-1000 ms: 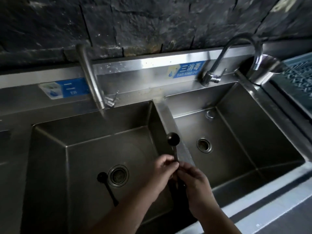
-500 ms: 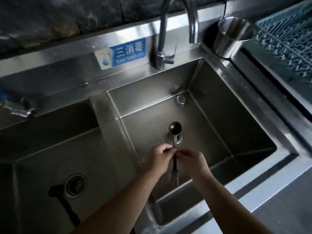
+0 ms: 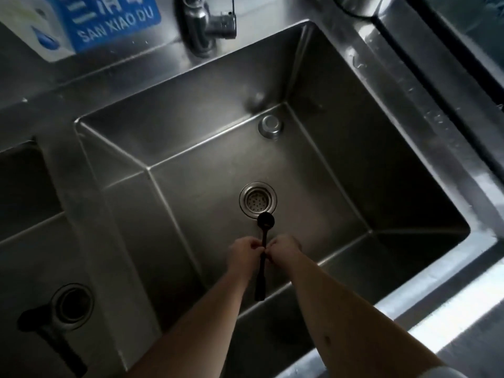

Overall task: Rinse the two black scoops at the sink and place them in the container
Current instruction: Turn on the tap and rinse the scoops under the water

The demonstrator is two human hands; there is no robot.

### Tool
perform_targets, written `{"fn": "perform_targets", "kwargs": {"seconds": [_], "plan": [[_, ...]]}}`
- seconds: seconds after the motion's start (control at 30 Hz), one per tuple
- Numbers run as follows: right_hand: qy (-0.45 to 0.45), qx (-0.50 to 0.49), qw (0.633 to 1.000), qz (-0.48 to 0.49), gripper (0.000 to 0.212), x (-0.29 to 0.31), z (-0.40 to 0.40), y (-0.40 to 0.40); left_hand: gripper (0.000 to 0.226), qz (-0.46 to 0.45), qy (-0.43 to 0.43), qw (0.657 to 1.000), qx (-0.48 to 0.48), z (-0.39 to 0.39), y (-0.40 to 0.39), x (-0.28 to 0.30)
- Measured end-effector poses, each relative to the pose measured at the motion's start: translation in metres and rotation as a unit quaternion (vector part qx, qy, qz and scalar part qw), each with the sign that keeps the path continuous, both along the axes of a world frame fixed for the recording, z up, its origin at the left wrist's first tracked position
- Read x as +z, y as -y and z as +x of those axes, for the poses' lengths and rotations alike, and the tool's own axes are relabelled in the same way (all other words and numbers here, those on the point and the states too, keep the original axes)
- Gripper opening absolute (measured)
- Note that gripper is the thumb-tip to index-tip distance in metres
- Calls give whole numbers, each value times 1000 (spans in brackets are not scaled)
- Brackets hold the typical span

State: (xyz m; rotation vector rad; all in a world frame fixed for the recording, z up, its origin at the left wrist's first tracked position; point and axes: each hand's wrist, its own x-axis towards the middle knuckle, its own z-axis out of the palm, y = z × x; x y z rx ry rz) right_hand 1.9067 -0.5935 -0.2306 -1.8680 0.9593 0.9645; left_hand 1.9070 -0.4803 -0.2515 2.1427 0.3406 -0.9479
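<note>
Steel everywhere in the head view: you stand over the right basin (image 3: 368,148) of a double sink, both arms reaching in.

- One black scoop (image 3: 264,242) is held low in this basin, near its front wall. Bowl points away from you, just on the near side of the drain strainer (image 3: 258,200); handle runs back toward you and hangs free below your grip.
- Your left hand (image 3: 243,253) and right hand (image 3: 283,251) meet at the middle of the handle, fingers of each pinched together on it from either side. Looks like rubbing or wiping the handle, though that is a guess.
- Second scoop (image 3: 41,331) lies in the left basin (image 3: 24,186), its bowl beside that basin's drain (image 3: 71,306), nobody touching it.
- Tap (image 3: 207,23) stands at the back edge, only its base in frame. No stream of water shows, and the basin floor looks mostly dry. A few drops sit on the right rim (image 3: 409,85).
- Blue label (image 3: 109,20) on the backsplash reads SAN XIAO DU.
- Container: a rounded steel shape is cut off at the top edge, right of the tap; too little shows to say what it is.

Progress, as a judgement: early to middle. You have the first scoop in hand at the sink, with its rinse either under way or unproven. Neither scoop is stowed. Left to do: finish this one, place it, then fetch, rinse and place the one in the left basin.
</note>
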Motion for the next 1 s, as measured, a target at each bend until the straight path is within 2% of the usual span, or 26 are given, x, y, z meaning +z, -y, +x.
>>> {"fn": "perform_targets", "kwargs": {"seconds": [0.07, 0.23, 0.33, 0.4, 0.53, 0.6, 0.7, 0.87, 1.0], "plan": [[-20, 17, 1000, -11, 28, -16, 1, -2, 21, 22, -4, 1000, -1, -2, -1, -15], [-58, 41, 997, -30, 27, -48, 1, -6, 19, 45, -31, 998, 14, -7, 0, -41], [-73, 64, 994, -45, 24, -54, 0, -4, 16, 44, -44, 997, 35, -6, 0, -48], [-76, 86, 991, -66, 30, -51, 0, -1, 15, 44, -47, 997, 41, -5, -1, -47], [-59, 89, 992, -72, 37, -25, 7, 12, 34, 51, -19, 998, 36, 6, -8, -26], [-21, 67, 996, -58, 31, 4, 14, 12, 51, 48, 7, 999, 17, 16, -13, -3], [66, 103, 987, -104, 21, 55, 23, 3, 58, 48, 54, 997, -7, 33, -27, 39], [181, 154, 968, -88, 19, 134, 41, -55, 50, 30, 202, 976, -70, 46, -80, 125], [280, 186, 940, -52, 38, 183, 44, -132, 35, -38, 264, 964, -3, 34, -153, 179]]}}
